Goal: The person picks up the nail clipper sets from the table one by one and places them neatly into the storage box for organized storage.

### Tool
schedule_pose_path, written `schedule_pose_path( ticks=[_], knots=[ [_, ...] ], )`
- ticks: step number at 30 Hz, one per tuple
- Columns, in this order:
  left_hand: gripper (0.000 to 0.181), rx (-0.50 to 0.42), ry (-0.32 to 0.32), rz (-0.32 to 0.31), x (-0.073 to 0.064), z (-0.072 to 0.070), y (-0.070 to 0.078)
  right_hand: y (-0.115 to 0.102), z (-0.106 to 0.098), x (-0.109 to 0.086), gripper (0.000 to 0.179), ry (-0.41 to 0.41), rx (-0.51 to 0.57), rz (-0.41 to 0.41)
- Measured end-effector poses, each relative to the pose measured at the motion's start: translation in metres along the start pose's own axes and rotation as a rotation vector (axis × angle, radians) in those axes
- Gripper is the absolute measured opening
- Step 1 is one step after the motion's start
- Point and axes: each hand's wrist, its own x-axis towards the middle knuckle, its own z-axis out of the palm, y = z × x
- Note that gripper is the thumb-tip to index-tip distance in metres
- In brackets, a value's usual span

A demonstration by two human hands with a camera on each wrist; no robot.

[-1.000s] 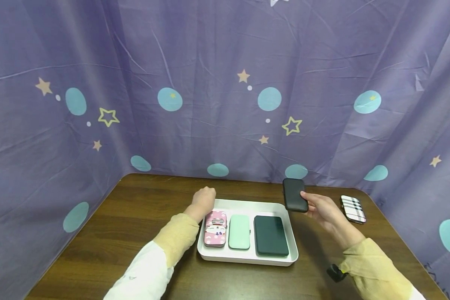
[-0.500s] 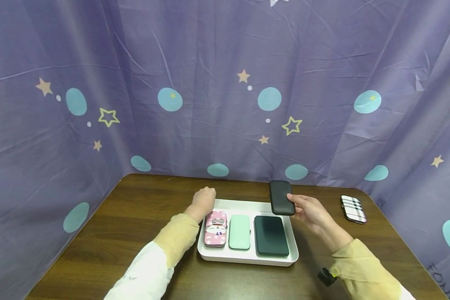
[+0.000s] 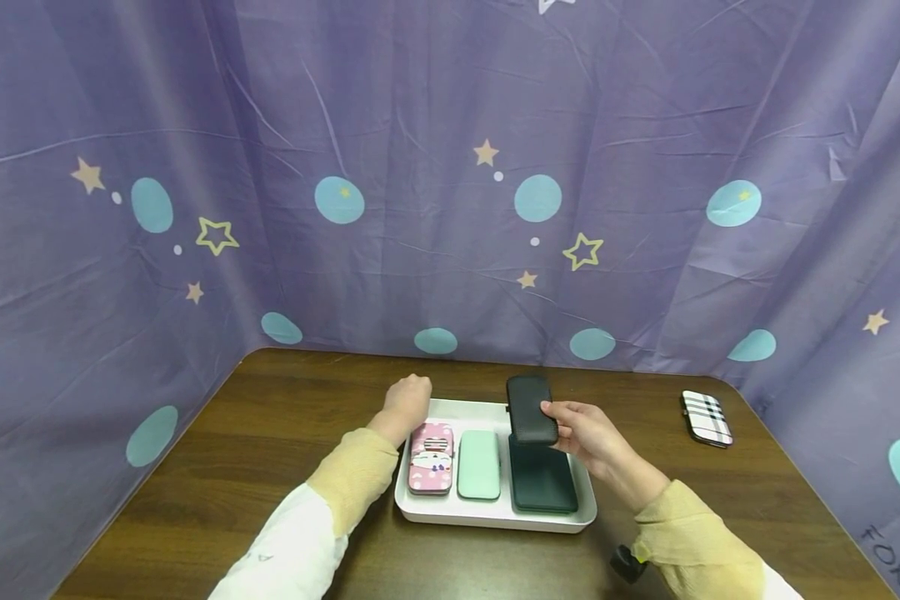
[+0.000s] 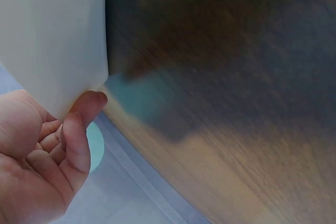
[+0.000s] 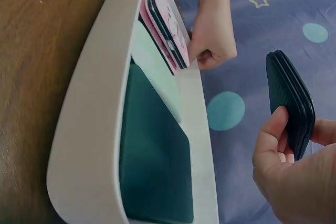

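My right hand [image 3: 596,437] pinches a slim black zip-less case [image 3: 530,408] at its right edge, thumb on top. The case overlaps the back of the dark green case [image 3: 544,485] in the head view; in the right wrist view it is held above the tray, edge toward the camera. The white tray [image 3: 495,522] carries a pink cartoon-print case [image 3: 431,460] at left, a mint green case [image 3: 479,467] in the middle and the dark green one at right. My left hand [image 3: 408,402] grips the tray's back left corner, fingers curled at the rim in the left wrist view.
A white-and-black plaid case [image 3: 707,417] lies on the brown wooden table [image 3: 307,400] at the far right. Behind and to the sides hangs a purple curtain [image 3: 435,275] with stars and blue ovals, close to the table's edges.
My right hand has carried the black case leftward and slightly toward me, from beyond the tray's back right corner to over the dark green case. The left hand and tray have stayed put.
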Motion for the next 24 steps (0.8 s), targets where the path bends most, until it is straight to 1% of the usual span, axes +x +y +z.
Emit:
schedule_pose_path(
  ticks=[3, 10, 13, 18, 20, 24],
  knots=[
    [0.013, -0.002, -0.002, 0.0, 0.0, 0.0, 0.0, 0.005, 0.005, 0.002, 0.035, -0.006, -0.002, 0.01],
    [0.014, -0.001, 0.01, 0.006, 0.0, -0.001, 0.001, 0.012, 0.015, 0.004, 0.044, -0.01, 0.018, 0.02],
    [0.013, -0.001, 0.014, 0.006, 0.0, -0.001, 0.001, 0.015, 0.019, 0.005, 0.039, -0.011, 0.038, 0.017],
    [0.013, 0.006, 0.011, 0.01, 0.001, 0.0, 0.0, 0.022, 0.024, 0.008, 0.029, -0.042, 0.04, 0.005],
    [0.013, 0.009, 0.01, 0.013, 0.001, 0.001, -0.001, 0.025, 0.026, 0.009, 0.028, -0.044, 0.028, 0.008],
    [0.013, 0.012, 0.011, 0.014, 0.001, 0.001, -0.001, 0.032, 0.032, 0.01, 0.032, -0.016, 0.018, 0.023]
  ],
)
